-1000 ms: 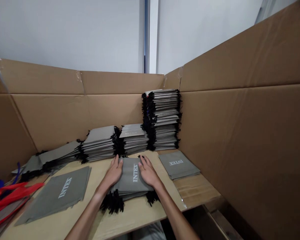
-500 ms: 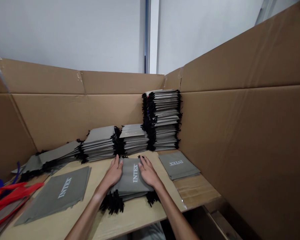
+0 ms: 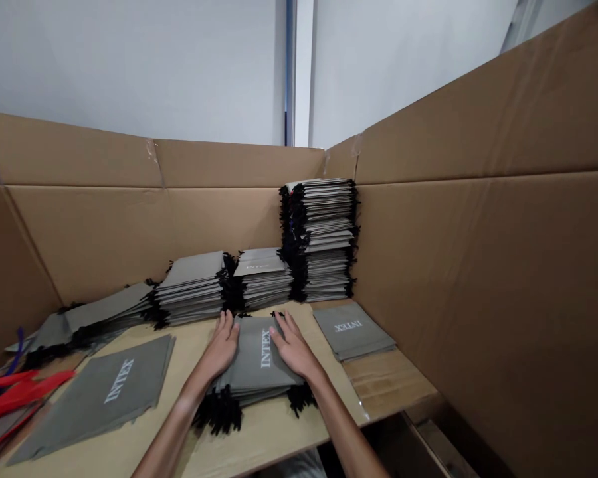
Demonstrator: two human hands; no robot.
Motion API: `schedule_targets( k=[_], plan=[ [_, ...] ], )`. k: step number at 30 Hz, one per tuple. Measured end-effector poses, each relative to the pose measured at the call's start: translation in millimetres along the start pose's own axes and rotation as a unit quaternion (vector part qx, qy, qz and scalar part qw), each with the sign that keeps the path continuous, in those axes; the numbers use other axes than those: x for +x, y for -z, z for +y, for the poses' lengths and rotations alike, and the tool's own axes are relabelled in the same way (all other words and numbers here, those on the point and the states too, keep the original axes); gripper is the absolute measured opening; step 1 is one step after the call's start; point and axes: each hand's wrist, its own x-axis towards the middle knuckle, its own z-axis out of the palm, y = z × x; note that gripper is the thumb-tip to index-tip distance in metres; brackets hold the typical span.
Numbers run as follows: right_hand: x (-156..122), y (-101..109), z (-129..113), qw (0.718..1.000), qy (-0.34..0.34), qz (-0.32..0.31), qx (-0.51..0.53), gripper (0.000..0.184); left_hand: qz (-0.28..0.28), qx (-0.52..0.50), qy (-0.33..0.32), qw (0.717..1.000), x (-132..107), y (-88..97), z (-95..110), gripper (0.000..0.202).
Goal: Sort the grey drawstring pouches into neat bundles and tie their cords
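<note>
A small stack of grey INTEX bags [image 3: 259, 362] with black drawstrings lies on the cardboard work surface [image 3: 274, 431] in front of me. My left hand [image 3: 221, 346] lies flat with fingers stretched out on the stack's left side. My right hand [image 3: 294, 347] rests flat on its right side, fingers spread. Neither hand grips anything.
Behind stand a tall stack of grey bags [image 3: 321, 239] and two lower stacks [image 3: 194, 289] [image 3: 262, 277]. A slumped row [image 3: 97, 315] trails left. Flat bag piles lie at left [image 3: 102, 395] and right [image 3: 353, 330]. Red and blue straps [image 3: 14, 392] sit far left. Cardboard walls [image 3: 478, 265] enclose the area.
Both hands stay flat on the central stack. The view has shifted slightly, so everything sits a little further left in the picture.
</note>
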Motion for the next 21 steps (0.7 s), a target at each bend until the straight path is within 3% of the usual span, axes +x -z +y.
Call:
schedule_targets(
  k=[21],
  plan=[
    [0, 0, 2, 0.998, 0.022, 0.024, 0.057, 0.076, -0.023, -0.026, 0.021, 0.999, -10, 16.5, 19, 0.068]
  ],
)
